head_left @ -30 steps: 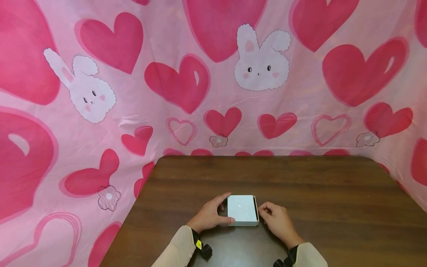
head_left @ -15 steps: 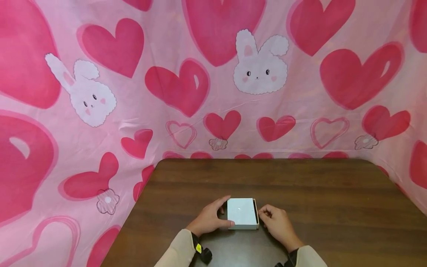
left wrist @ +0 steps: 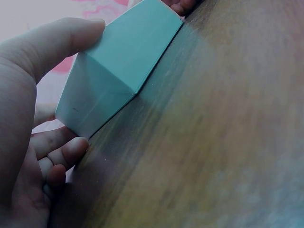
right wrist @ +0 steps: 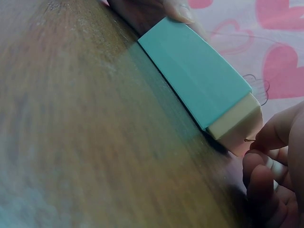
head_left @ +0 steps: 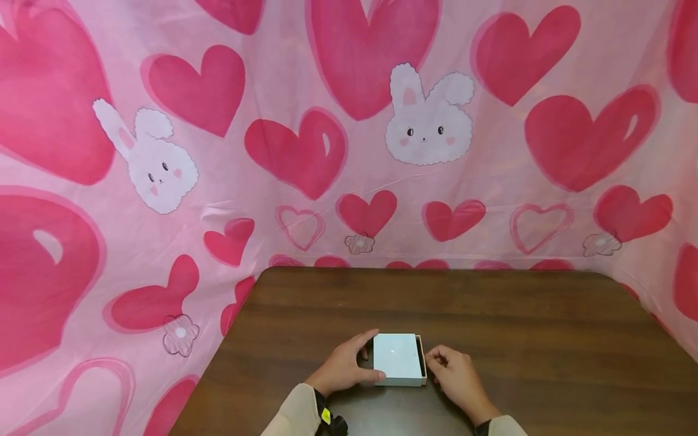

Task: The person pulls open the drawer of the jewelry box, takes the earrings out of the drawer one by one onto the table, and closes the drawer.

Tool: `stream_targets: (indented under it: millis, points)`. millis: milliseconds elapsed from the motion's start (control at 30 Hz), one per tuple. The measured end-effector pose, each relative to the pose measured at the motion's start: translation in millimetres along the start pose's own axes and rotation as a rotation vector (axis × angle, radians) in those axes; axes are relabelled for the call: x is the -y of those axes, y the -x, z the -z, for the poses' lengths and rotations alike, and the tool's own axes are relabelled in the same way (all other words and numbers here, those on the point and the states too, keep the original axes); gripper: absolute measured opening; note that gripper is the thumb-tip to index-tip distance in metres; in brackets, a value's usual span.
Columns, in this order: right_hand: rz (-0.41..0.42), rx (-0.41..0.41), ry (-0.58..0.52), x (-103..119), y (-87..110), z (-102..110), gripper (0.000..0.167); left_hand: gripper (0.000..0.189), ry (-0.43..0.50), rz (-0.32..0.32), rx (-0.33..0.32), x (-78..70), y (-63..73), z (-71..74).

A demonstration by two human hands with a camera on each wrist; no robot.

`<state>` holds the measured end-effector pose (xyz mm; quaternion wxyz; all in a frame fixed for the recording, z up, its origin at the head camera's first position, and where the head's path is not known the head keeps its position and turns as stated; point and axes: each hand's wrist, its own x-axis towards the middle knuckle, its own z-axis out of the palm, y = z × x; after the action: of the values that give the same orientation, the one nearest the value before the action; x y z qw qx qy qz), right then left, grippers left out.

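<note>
A flat, square sliding drawer box lies on the table in the head view, its pale sleeve (head_left: 397,356) turned toward me. From the sleeve's right end a tan inner drawer (right wrist: 240,124) sticks out a little, with a dark gap behind its edge. My left hand (head_left: 345,367) holds the sleeve's left end, thumb on the near side and fingers at the far and left sides. At the drawer's end, my right hand (head_left: 457,376) pinches a small pull tab (right wrist: 249,140) between thumb and curled forefinger. What lies inside the drawer cannot be seen.
The brown wooden table (head_left: 545,339) stretches out behind and to both sides of the box. A pink cloth (head_left: 305,72) printed with hearts and rabbits hangs along its back and left edges. Each wrist wears a dark strap.
The head view has tilted, so table, hands and box appear lower. Both hands keep the same hold; any sliding of the drawer is too slight to tell.
</note>
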<state>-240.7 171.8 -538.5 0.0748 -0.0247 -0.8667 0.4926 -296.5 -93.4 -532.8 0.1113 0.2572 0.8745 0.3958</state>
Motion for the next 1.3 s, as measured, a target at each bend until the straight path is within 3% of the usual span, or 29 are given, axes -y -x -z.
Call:
stream_targets:
  millis: [467, 1300]
  points:
    - [0.005, 0.005, -0.009, -4.0, 2.3, -4.8, 0.014, 0.088, 0.029, 0.026, 0.022, 4.9, 3.4, -2.9]
    - [-0.009, 0.007, -0.02, 1.5, -2.7, 0.3, 0.012, 0.091, -0.029, -0.001, 0.005, -0.1, -2.0, 1.8]
